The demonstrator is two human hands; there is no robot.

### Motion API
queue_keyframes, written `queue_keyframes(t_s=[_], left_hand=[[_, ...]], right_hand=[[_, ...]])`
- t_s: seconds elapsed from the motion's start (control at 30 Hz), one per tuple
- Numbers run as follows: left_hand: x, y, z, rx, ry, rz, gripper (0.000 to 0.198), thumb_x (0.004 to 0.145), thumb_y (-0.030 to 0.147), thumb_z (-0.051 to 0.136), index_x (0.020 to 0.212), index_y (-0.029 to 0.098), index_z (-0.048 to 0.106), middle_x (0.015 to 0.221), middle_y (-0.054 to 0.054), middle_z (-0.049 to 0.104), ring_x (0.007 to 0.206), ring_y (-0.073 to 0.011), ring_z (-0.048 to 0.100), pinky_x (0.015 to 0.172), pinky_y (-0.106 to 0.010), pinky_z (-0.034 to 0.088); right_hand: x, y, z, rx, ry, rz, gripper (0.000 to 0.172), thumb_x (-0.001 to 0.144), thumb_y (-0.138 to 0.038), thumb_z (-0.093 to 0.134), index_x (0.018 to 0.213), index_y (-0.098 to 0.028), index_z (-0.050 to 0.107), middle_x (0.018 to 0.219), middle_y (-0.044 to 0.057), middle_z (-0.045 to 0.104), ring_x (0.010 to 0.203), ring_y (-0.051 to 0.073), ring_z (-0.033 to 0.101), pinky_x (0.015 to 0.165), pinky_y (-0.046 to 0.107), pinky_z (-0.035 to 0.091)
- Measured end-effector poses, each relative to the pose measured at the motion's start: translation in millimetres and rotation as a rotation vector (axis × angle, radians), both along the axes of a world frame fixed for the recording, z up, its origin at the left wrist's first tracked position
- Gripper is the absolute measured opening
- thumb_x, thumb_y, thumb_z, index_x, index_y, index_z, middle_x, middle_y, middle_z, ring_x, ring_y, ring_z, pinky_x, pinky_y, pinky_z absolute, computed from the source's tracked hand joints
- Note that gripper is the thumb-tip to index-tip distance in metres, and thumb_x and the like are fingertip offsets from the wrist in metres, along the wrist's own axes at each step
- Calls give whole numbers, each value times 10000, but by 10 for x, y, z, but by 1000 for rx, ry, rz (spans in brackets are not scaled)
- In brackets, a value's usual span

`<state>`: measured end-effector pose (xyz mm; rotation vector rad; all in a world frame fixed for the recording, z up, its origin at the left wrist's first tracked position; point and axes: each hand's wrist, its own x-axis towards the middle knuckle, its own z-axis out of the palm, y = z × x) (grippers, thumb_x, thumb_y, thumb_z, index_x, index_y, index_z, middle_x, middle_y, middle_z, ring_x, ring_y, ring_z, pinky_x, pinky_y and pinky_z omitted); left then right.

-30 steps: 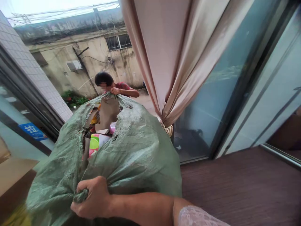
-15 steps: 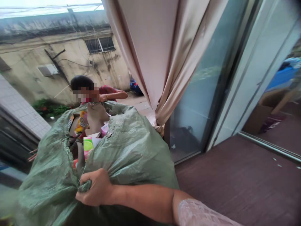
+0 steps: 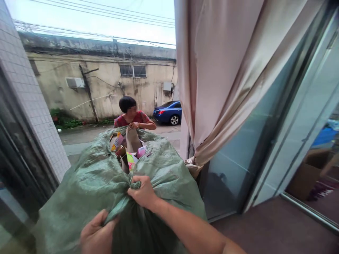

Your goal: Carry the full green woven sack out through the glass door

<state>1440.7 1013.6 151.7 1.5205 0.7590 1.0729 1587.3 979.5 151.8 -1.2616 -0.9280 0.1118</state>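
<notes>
A big green woven sack [image 3: 172, 169] fills the lower middle of the head view, its mouth partly gaping. Inside the mouth show flattened cardboard [image 3: 132, 139] and colourful packaging boxes [image 3: 131, 160]. My right hand [image 3: 143, 192] is closed round a bunched twist of the sack's rim. Lower and to the left, my left hand [image 3: 97, 233] grips a fold of the same sack, thumb on top. Across the sack, a person in a red top [image 3: 120, 121] has a hand [image 3: 134, 125] at the far rim, by the cardboard.
A tied-back curtain [image 3: 222, 70] and a glass door [image 3: 233, 176] stand to the right. A tiled pillar [image 3: 29, 84] rises at left. Outside are a road, a blue car [image 3: 168, 112] and a stained wall. Indoors at right, a cardboard box [image 3: 304, 176] sits on the floor.
My left hand has come into view, holding the sack. The view has levelled and swung left, showing more of the car. The sack and the other person appear farther off.
</notes>
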Motion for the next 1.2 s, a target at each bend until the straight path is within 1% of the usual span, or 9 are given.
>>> queue_keyframes(t_s=[0.13, 0.27, 0.4, 0.53, 0.67, 0.77, 0.9, 1.03, 1.2], left_hand=[[368, 48, 14, 49, 52, -22, 423, 493, 404, 650, 485, 226, 265, 515, 68, 206, 491, -59, 205, 434, -205, 166], [733, -11, 24, 97, 94, -123, 401, 495, 425, 597, 477, 233, 246, 532, 56, 196, 531, -70, 191, 471, -212, 180], [1162, -24, -86, 75, 81, -197, 384, 484, 399, 584, 481, 233, 237, 542, 55, 185, 549, -71, 180, 490, -212, 178], [1621, 172, -341, -28, 51, -222, 404, 488, 376, 601, 512, 232, 224, 554, 58, 170, 543, -68, 165, 481, -210, 164], [2061, 466, -504, -116, 69, -176, 421, 462, 362, 621, 515, 232, 224, 547, 58, 174, 536, -67, 172, 478, -210, 156], [2330, 642, -432, -86, 46, -121, 432, 473, 367, 635, 512, 231, 227, 559, 53, 174, 547, -69, 169, 484, -215, 165], [2592, 875, -213, -55, 19, -35, 406, 460, 367, 644, 481, 226, 263, 558, 49, 198, 552, -69, 175, 484, -216, 172], [2817, 1159, -96, -56, 17, 12, 377, 458, 346, 639, 472, 222, 283, 544, 54, 198, 538, -65, 168, 470, -213, 156], [3079, 1509, -42, -18, 13, 30, 391, 441, 331, 683, 479, 211, 313, 519, 67, 225, 515, -59, 183, 454, -205, 169]], right_hand=[[309, -75, -3, 36, -34, -94, 163, 549, -245, 508, 505, -209, 355, 515, -74, 306, 549, 85, 293, 547, 238, 232], [630, -260, -57, 7, -31, -217, 169, 557, -299, 477, 515, -219, 334, 521, -67, 289, 551, 91, 289, 548, 247, 224], [994, -364, -167, -24, 3, -302, 174, 565, -329, 463, 516, -225, 333, 522, -63, 294, 545, 94, 284, 542, 250, 219], [1421, -191, -344, -43, 18, -327, 164, 550, -350, 442, 520, -222, 343, 531, -55, 307, 559, 98, 302, 561, 247, 230], [1892, 171, -484, -51, 109, -241, 168, 523, -354, 438, 513, -229, 326, 517, -62, 271, 539, 97, 267, 534, 245, 206], [2219, 412, -467, -72, 86, -164, 175, 526, -338, 455, 513, -226, 321, 524, -61, 278, 547, 98, 270, 540, 244, 209], [2542, 654, -353, -140, -59, -105, 171, 583, -323, 498, 557, -211, 371, 550, -58, 347, 578, 104, 329, 582, 241, 242], [2771, 841, -297, -178, -162, -146, 181, 675, -331, 565, 648, -206, 437, 602, -57, 440, 609, 113, 395, 613, 240, 274], [3008, 1043, -320, -42, -273, -226, 197, 763, -342, 652, 756, -206, 510, 750, -25, 530, 719, 141, 482, 685, 254, 368]])
